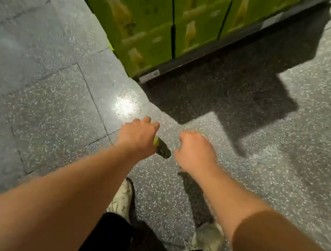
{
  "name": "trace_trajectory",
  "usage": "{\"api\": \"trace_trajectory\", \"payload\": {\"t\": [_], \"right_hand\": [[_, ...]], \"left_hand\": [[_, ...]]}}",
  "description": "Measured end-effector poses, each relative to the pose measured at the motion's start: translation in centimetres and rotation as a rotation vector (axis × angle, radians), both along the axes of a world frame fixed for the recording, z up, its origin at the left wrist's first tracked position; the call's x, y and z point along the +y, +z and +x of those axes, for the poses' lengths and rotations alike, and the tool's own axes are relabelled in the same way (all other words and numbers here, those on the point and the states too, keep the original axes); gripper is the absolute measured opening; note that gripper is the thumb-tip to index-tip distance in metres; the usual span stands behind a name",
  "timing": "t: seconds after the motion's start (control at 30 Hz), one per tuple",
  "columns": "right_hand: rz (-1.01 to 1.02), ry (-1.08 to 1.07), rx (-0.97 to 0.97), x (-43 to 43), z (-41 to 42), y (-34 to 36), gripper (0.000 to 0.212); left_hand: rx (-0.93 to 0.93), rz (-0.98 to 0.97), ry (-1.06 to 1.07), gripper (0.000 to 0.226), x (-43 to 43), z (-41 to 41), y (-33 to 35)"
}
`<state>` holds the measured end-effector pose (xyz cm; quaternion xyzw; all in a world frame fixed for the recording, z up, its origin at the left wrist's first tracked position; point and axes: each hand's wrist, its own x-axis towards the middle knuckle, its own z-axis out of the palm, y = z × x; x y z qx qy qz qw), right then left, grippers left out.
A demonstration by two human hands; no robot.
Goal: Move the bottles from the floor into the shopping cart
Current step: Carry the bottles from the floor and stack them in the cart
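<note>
Near the green cartons, your left hand grips 1 bottle over the floor; your right hand is curled, its grip indeterminable.

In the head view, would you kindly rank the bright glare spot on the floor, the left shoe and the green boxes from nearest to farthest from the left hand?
From the left hand:
1. Glare spot, on the floor just ahead of the knuckles.
2. Left shoe, below, back toward the body.
3. Green boxes, stacked farthest ahead.
</note>
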<state>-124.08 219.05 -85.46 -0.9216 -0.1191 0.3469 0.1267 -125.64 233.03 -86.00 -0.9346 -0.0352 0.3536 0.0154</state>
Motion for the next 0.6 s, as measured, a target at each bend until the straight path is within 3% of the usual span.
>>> {"api": "trace_trajectory", "payload": {"t": [0.17, 0.33, 0.47, 0.6], "right_hand": [[-0.003, 0.034, 0.027, 3.0, 0.6, -12.3, 0.031], [0.007, 0.043, 0.034, 4.2, 1.5, -18.5, 0.03], [0.007, 0.058, 0.002, 4.2, 2.3, -17.2, 0.029], [0.01, 0.11, -0.007, 4.0, 2.6, -9.5, 0.043]], "left_hand": [[0.076, -0.029, 0.085, 0.06, 2.3, -0.4, -13.3], [0.081, -0.051, 0.099, 0.05, 3.5, 0.0, -19.9], [0.01, -0.15, 0.128, 0.039, 4.1, 0.5, -17.9], [-0.05, -0.269, 0.198, 0.034, 5.1, 1.5, -8.3]]}}
